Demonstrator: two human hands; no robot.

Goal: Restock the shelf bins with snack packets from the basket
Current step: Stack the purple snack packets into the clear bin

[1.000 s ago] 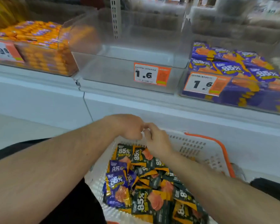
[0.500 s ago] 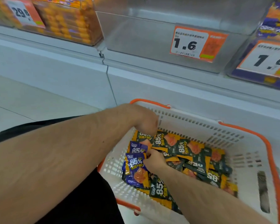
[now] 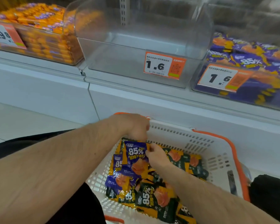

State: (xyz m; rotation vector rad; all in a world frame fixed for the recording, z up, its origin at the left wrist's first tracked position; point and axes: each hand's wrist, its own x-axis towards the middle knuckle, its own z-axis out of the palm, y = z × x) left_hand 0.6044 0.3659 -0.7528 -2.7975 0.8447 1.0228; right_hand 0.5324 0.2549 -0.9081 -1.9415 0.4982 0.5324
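- Over the basket (image 3: 181, 136), white with orange rim, both hands work among the loose snack packets (image 3: 157, 198); it sits on the floor just in front of the shelf base.
- Left hand (image 3: 132, 126): fingers curled downward at the top edge of a purple packet (image 3: 136, 157); appears to pinch it, though the fingertips are partly hidden.
- Right hand (image 3: 157, 155): thumb and fingers pinch the right upper edge of the same purple packet, which is lifted slightly above the pile.
- Basket contents: a good many packets left, purple ones toward the left, dark green ones (image 3: 153, 202) in the middle and right. Count not legible.
- Middle bin (image 3: 136, 62), clear plastic, price tag 1.6 (image 3: 164, 66): nothing visible inside.
- Right bin (image 3: 242, 67): heaped with purple packets of matching print; looks close to full.
- Left bin (image 3: 39, 38): filled with orange packets, a different product.
- Judgement: purple stock largely placed, a few remaining; green stock apparently not started, middle bin its likely target. Task perhaps halfway, no further.
- Left to do: carry the held packet up to the right bin, then clear the basket.
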